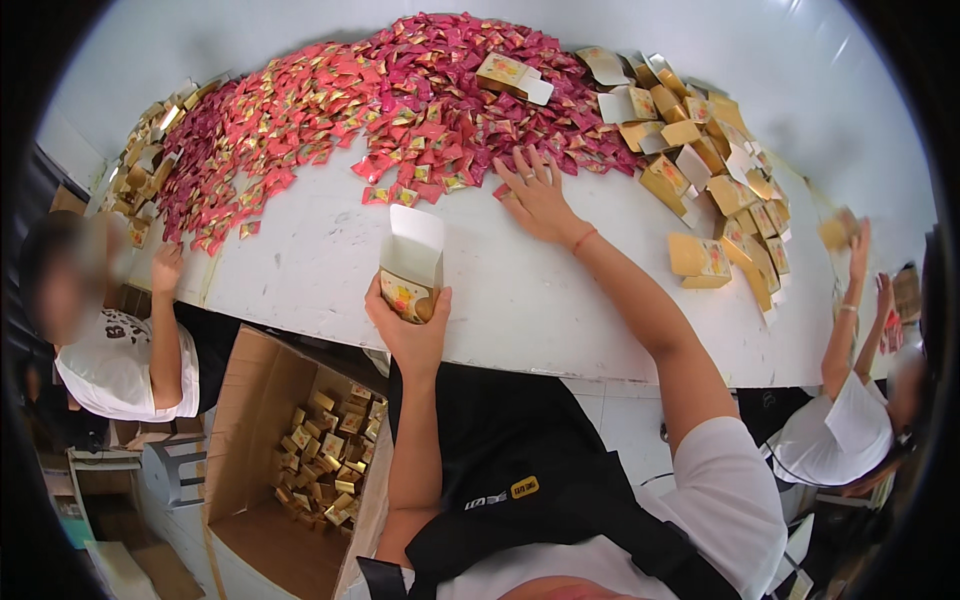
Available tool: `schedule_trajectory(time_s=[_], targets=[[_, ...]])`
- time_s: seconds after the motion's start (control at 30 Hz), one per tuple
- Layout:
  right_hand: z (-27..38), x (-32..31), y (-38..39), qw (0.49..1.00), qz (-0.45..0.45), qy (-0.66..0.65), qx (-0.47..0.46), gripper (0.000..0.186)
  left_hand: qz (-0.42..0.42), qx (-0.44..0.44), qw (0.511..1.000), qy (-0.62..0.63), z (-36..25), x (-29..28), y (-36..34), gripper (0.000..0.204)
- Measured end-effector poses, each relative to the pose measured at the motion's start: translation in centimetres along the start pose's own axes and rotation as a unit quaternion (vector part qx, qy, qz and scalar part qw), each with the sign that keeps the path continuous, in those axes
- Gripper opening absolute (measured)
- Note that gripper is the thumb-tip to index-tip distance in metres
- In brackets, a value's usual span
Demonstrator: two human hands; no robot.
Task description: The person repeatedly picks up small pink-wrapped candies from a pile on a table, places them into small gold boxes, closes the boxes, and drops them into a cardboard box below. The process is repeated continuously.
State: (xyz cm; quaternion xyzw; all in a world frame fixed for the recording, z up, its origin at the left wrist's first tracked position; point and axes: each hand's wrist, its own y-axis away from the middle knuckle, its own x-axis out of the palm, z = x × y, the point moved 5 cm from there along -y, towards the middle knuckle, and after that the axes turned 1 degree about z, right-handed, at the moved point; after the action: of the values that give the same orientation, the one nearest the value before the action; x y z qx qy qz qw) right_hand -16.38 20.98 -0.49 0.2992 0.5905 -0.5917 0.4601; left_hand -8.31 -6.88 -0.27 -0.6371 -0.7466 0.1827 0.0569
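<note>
My left hand (408, 330) grips a small gold box (408, 282) with a printed picture, held upright above the white table (510, 290) near its front edge, its white lid flap standing up. My right hand (530, 200) reaches forward with fingers spread over the front of a pile of dark pink wrapped sachets (480, 110), touching or just above a few; whether any are under the fingertips is hidden. Lighter red sachets (300, 110) are heaped further left in the same mound, and a gold box (505, 72) lies on top of the pile.
More gold boxes (700, 170) are piled at right and far left (150, 170). A large cardboard carton (235, 470) of small boxes stands below the table at left, near a grey stool (170, 470). Co-workers (130, 370) (830, 430) work at both ends, the right one holding something gold.
</note>
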Motion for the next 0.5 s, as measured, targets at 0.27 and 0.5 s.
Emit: schedule_trajectory(time_s=[0.27,0.5], targets=[[0.7,-1.3,1.1,0.998,0.033,-0.060,-0.009,0.058,-0.010,0.000,1.000,0.000,0.1,-0.5,0.1,0.081],[-0.2,-1.1,0.8,0.988,-0.038,0.037,0.144,0.098,0.002,-0.006,1.000,0.014,0.3,-0.5,0.1,0.082]])
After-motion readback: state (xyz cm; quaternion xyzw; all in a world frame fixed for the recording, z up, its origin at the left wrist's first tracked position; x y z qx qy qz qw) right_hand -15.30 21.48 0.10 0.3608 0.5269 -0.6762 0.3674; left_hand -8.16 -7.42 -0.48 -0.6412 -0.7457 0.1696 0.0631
